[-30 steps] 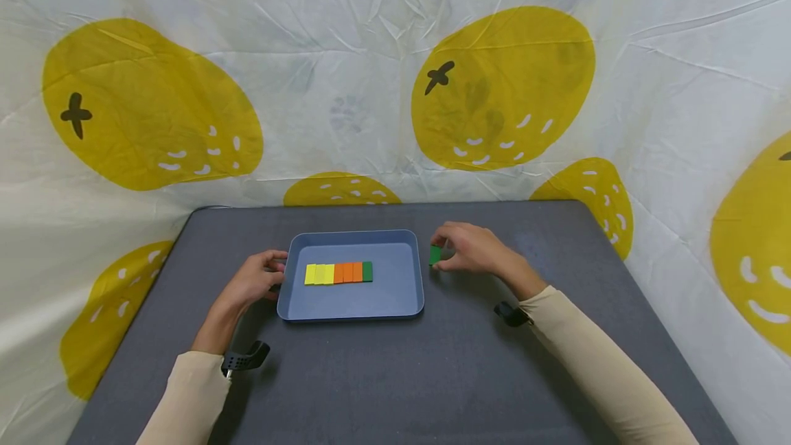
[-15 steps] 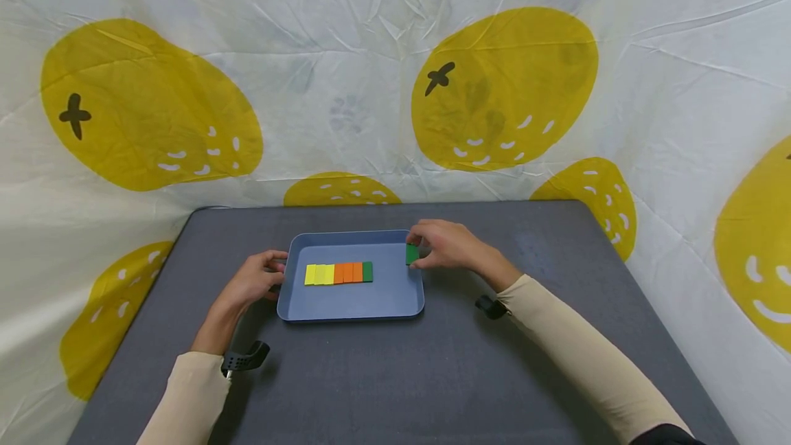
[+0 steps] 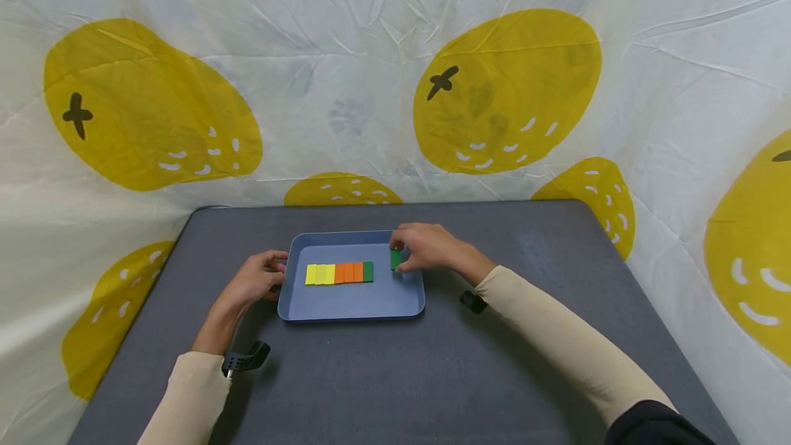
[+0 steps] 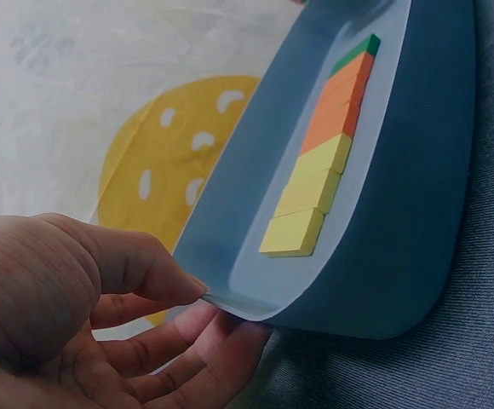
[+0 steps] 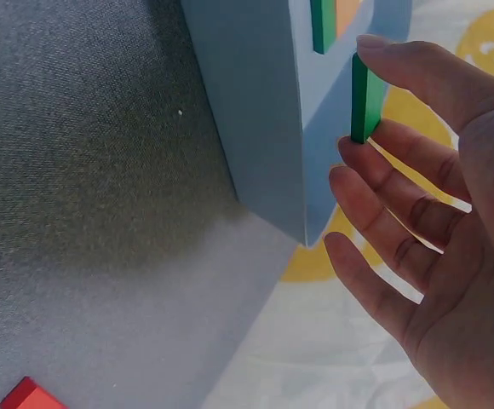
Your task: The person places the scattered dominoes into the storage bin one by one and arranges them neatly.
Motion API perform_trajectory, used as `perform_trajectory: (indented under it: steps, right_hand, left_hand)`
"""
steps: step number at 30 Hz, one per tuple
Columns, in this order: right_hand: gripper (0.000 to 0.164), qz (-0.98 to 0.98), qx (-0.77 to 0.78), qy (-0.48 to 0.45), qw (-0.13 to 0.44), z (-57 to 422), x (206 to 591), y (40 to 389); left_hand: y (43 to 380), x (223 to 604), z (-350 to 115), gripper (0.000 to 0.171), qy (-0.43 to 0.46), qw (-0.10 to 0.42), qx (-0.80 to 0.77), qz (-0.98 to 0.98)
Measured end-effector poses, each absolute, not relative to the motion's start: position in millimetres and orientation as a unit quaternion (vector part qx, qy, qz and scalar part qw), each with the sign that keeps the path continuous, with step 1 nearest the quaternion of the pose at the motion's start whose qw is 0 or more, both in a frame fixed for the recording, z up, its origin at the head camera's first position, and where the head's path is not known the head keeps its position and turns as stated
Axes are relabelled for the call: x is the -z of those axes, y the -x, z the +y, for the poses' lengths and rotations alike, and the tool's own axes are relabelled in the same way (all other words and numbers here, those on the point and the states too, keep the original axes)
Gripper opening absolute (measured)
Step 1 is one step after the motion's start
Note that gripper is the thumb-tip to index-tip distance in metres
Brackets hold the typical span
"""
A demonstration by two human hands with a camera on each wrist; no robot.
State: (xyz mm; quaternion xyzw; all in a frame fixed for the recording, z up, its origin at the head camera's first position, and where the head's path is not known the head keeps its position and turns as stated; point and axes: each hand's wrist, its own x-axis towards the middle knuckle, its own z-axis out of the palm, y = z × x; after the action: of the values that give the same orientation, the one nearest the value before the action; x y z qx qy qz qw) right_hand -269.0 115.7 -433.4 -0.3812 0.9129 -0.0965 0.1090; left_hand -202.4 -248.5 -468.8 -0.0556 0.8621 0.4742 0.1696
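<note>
A blue-grey tray (image 3: 346, 304) lies on the table, holding a row of thin blocks: yellow blocks (image 3: 320, 275) at the left, orange blocks (image 3: 349, 272) in the middle, one green block (image 3: 368, 272) at the right end. My left hand (image 3: 250, 279) pinches the tray's left rim; in the left wrist view its thumb (image 4: 166, 277) is on the rim and fingers are against the outer wall. Over the tray's right part, my right hand (image 3: 429, 247) holds a second green block (image 5: 365, 98) between thumb and fingertips, apart from the row.
The dark grey table (image 3: 395, 376) extends around the tray. A red block (image 5: 31, 395) shows at the lower left of the right wrist view. Behind the table hangs a white cloth (image 3: 346, 88) with large yellow fruit prints.
My right hand has moved left with the green block, from beside the tray, across its right rim, to above its inside. My left hand and the row have stayed put.
</note>
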Motion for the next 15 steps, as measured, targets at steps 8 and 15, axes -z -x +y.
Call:
perform_trajectory:
  steps: [8, 15]
  right_hand:
    - [0.042, 0.904, 0.064, 0.404, 0.122, 96.5, 437.4, 273.2]
    - [0.043, 0.902, 0.044, 0.407, 0.133, 81.0, 440.7, 275.7]
  left_hand:
    - [203.4, 467.4, -248.1, 0.053, 0.057, 0.171, -0.476, 0.861]
    - [204.3, 467.1, -247.2, 0.053, 0.060, 0.172, -0.473, 0.862]
